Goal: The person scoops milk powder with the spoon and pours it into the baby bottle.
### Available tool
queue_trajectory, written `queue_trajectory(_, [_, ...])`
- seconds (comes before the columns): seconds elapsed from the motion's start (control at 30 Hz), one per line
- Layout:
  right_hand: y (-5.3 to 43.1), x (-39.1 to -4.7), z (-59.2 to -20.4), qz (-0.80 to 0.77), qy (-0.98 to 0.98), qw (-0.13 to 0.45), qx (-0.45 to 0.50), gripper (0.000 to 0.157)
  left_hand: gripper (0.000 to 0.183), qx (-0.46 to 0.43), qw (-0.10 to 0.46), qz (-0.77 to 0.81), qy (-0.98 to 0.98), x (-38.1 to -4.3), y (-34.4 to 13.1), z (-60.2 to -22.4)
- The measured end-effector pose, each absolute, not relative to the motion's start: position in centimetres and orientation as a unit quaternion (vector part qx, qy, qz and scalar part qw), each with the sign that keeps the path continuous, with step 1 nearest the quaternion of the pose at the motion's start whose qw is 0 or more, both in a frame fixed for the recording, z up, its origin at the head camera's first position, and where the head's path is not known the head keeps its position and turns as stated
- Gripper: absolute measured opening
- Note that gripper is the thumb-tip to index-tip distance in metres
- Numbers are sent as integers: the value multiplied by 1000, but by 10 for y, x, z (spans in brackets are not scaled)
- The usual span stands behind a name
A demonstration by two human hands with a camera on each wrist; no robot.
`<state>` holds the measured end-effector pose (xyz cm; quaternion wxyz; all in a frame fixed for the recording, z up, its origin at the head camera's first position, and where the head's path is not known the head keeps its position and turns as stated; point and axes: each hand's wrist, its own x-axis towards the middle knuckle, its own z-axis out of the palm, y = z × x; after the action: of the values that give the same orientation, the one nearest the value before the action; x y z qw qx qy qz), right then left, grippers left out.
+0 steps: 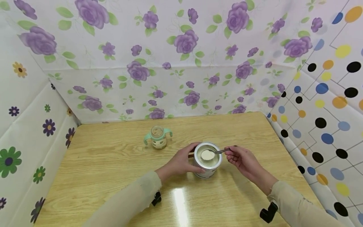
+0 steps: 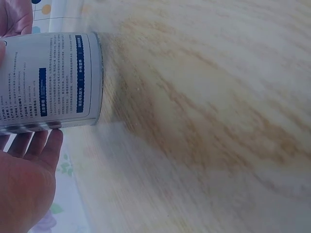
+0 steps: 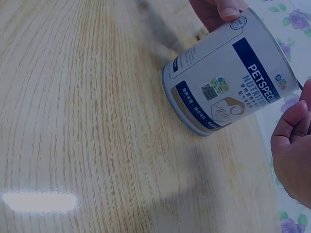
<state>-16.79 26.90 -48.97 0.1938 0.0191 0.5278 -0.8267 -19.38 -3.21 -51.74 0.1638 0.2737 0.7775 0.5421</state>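
A white and blue can of pet milk powder [image 1: 205, 171] stands with its top off, in front of me in the head view. My left hand [image 1: 181, 160] grips it around its left side, fingers behind and thumb at the front. Pinched in my right hand [image 1: 245, 162] is the thin handle of a metal spoon [image 1: 222, 151]. A heap of pale powder [image 1: 208, 154] covers the spoon's bowl, which hangs over the can's opening. The right wrist view shows the can's printed label [image 3: 214, 82], with my right fingertips [image 3: 294, 114] close to the rim.
Behind and left of the can is a small clear bottle [image 1: 158, 142] with mint-green side handles [image 1: 147, 137] and pale contents. The wooden table [image 1: 113, 142] is bordered by a purple-flowered cloth [image 1: 170, 78] at the back, with patterned cloths on both sides.
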Motion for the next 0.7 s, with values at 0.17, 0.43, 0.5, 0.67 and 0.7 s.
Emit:
queue_trajectory(0.17, [269,-168,-491,-830,522,195,14,39,107,279,169,536,778,-194,-34,-514])
queue_trajectory(0.43, [270,-169,-493,-834,514,198,17,38,114,297,160,502,796,-199,-44,-505])
queue_trajectory(0.5, [270,-168,-493,-836,512,198,17,38,113,299,156,493,802,-199,-49,-499])
queue_trajectory(0.67, [272,-168,-492,-838,508,198,14,38,110,297,144,474,816,-201,-70,-481])
queue_trajectory(0.7, [272,-168,-492,-838,508,198,13,38,108,299,139,471,818,-201,-75,-477])
